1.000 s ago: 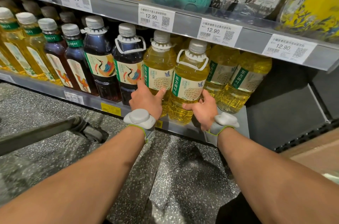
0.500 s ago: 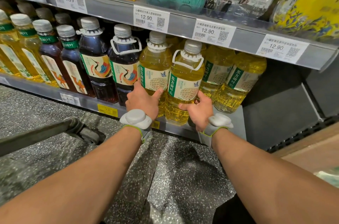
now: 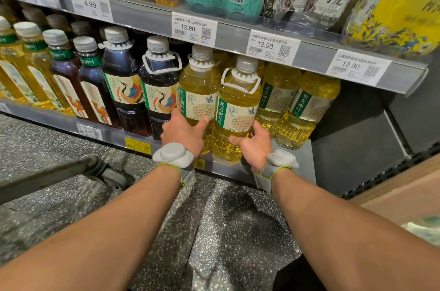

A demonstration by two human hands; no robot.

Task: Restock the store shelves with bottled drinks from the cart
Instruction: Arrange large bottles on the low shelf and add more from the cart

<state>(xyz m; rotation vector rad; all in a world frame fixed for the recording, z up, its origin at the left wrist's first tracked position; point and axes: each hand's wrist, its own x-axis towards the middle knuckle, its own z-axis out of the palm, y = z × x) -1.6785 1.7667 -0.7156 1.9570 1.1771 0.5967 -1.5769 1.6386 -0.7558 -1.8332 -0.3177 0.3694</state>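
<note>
The left hand [image 3: 182, 133] holds a yellow bottle [image 3: 198, 85] on the lower shelf [image 3: 306, 162], thumb across the label; its fingers are hidden, probably curled behind. The right hand [image 3: 256, 145] grasps the neighbour bottle [image 3: 238, 104] low down, at the shelf's front edge.

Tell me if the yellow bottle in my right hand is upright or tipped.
Upright: the yellow bottle stands base down on the shelf, cap on top, with the right hand gripping its lower part.
</note>
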